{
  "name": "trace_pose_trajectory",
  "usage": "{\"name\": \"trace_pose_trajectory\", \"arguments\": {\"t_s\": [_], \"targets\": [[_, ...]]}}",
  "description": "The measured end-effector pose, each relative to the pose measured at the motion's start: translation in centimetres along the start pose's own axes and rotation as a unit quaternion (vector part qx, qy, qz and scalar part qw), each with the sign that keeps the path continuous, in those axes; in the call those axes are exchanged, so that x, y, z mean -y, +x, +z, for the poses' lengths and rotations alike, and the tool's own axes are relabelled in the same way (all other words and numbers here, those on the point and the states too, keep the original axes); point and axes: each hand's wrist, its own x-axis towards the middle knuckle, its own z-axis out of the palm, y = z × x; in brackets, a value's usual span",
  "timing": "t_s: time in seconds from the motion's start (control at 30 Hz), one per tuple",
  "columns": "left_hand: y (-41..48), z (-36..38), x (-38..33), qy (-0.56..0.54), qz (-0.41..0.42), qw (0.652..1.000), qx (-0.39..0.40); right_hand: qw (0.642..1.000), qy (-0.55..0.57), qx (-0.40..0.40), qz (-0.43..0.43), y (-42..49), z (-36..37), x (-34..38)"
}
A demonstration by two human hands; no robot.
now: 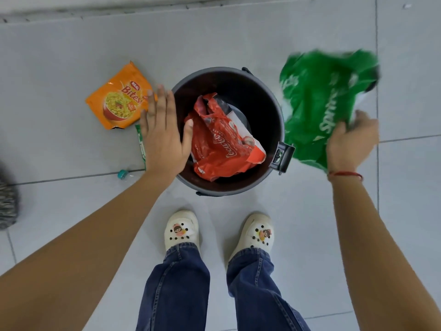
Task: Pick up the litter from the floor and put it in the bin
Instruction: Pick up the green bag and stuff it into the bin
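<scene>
A round dark bin (274,103) stands on the tiled floor in front of my feet, with a crumpled red Coca-Cola wrapper (219,144) lying inside. My right hand (350,144) grips a blurred green plastic wrapper (319,103), held in the air just right of the bin's rim. My left hand (162,130) hovers flat with spread fingers over the bin's left rim and holds nothing. On the floor left of the bin lie an orange noodle packet (117,101), a thin green wrapper (140,144) and a small teal bottle cap (123,174).
My white clogs (181,230) and jeans stand just below the bin. A grey fuzzy object (7,206) sits at the left edge. A wall base runs along the top of the view.
</scene>
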Motion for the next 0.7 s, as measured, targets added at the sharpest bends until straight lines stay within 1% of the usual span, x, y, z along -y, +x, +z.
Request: {"name": "trace_pose_trajectory", "arguments": {"t_s": [0.07,0.1,0.17,0.23,0.3,0.37,0.43,0.47,0.53,0.63,0.7], "targets": [[0.0,0.0,0.0,-0.008,0.0,1.0,0.005,0.992,0.03,-0.091,-0.076,-1.6,-4.0,2.2],[0.1,0.0,0.0,-0.017,0.0,1.0,0.007,0.985,0.062,-0.122,-0.107,-2.6,-5.7,3.3],[0.1,0.0,0.2,-0.04,-0.002,0.999,0.009,0.968,0.116,-0.141,-0.17,-5.1,-7.8,5.4],[0.0,-0.1,0.4,-0.078,-0.003,0.997,0.007,0.958,0.131,-0.121,-0.223,-8.2,-8.6,7.0],[-0.1,-0.2,0.5,-0.121,-0.001,0.993,-0.003,0.955,0.144,-0.08,-0.247,-11.1,-7.8,8.0],[-0.3,-0.3,0.8,-0.158,-0.008,0.987,-0.011,0.961,0.135,-0.005,-0.24,-13.3,-5.4,8.6],[-0.2,-0.2,0.7,-0.169,-0.017,0.985,-0.015,0.971,0.079,0.076,-0.214,-14.3,-1.8,8.1],[-0.3,-0.1,0.7,-0.167,-0.02,0.986,-0.017,0.972,0.043,0.1,-0.206,-14.5,0.2,7.7],[-0.4,0.0,0.5,-0.156,-0.019,0.987,-0.017,0.972,-0.017,0.122,-0.202,-14.3,3.9,6.9],[-0.5,0.1,0.4,-0.139,-0.015,0.99,-0.017,0.967,-0.114,0.106,-0.2,-13.4,8.5,6.5],[-0.6,0.1,0.4,-0.127,-0.014,0.992,-0.02,0.957,-0.182,0.111,-0.195,-12.8,10.6,6.3]]}}
